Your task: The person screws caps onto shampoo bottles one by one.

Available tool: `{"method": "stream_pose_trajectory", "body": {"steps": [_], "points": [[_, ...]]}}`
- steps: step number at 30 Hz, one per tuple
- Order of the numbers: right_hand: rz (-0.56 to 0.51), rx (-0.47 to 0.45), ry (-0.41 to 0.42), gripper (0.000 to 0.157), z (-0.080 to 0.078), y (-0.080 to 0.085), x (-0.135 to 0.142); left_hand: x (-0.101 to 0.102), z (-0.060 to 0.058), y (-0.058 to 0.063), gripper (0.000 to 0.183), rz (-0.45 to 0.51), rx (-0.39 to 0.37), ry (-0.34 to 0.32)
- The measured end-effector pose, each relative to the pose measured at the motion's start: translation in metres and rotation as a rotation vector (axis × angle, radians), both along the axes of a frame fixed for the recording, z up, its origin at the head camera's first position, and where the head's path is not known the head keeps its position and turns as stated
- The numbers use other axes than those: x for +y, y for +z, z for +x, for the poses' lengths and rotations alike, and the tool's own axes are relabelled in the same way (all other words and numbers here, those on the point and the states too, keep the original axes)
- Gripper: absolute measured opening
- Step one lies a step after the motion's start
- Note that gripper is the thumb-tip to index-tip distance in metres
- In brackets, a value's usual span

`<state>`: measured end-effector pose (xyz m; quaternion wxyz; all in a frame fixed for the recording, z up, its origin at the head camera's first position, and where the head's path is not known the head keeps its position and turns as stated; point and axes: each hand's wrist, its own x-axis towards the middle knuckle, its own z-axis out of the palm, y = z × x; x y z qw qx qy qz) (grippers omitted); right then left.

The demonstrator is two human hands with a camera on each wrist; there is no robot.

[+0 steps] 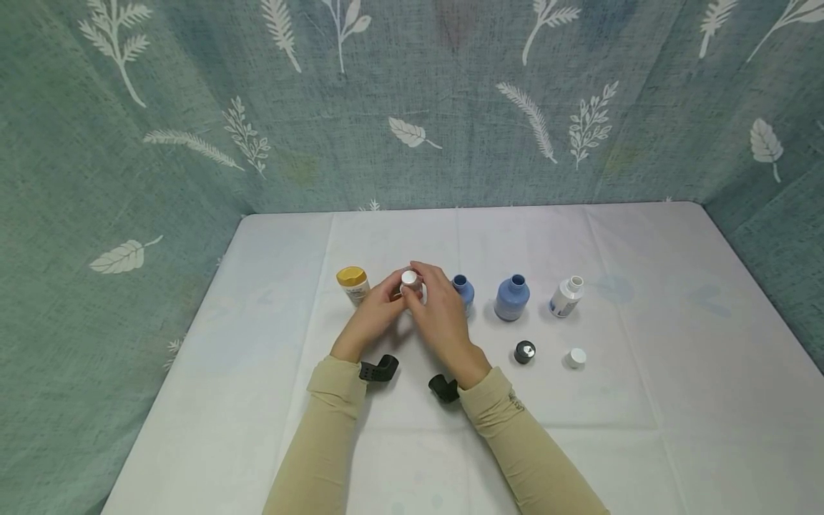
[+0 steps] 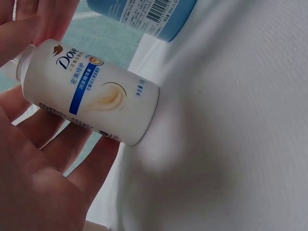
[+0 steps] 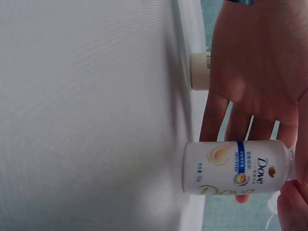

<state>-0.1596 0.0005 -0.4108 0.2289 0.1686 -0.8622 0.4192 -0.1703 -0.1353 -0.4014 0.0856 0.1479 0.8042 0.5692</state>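
Observation:
Both hands meet at a small white Dove bottle (image 2: 91, 91) with a blue stripe, its white cap (image 1: 409, 277) facing up in the head view. My left hand (image 1: 375, 312) holds the bottle's body, with several fingers along its side. At the top my right hand (image 1: 441, 312) pinches the cap between thumb and fingers. The right wrist view shows the same Dove bottle (image 3: 231, 167), its base close to the white cloth. A yellow-capped bottle (image 1: 354, 285) stands just left of my left hand, and a blue bottle (image 1: 463, 292) is partly hidden behind my right hand.
To the right stand another uncapped blue bottle (image 1: 512, 298) and an uncapped white bottle (image 1: 566, 297). A black cap (image 1: 524, 351) and a white cap (image 1: 576, 357) lie before them on the white-covered table (image 1: 212, 400). A green leaf-patterned curtain (image 1: 412, 93) hangs behind.

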Motion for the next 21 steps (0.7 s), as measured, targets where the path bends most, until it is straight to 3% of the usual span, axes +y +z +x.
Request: {"method": "stream_pose_trajectory", "body": {"steps": [6,9,14,21], "points": [[0.011,0.025,0.061,0.039,0.005,0.01,0.0,-0.001,-0.007,-0.011,0.053,-0.053,0.027,0.065],[0.005,0.044,0.091,0.041,0.006,0.015,0.001,0.001,-0.009,-0.01,0.052,-0.053,0.065,0.098],[-0.002,0.099,0.13,0.045,0.007,0.027,0.005,0.007,-0.003,0.01,0.053,-0.032,0.152,0.164],[-0.034,0.125,0.19,0.044,0.009,0.046,0.019,0.021,0.022,0.055,0.044,-0.011,0.363,0.25]]}}
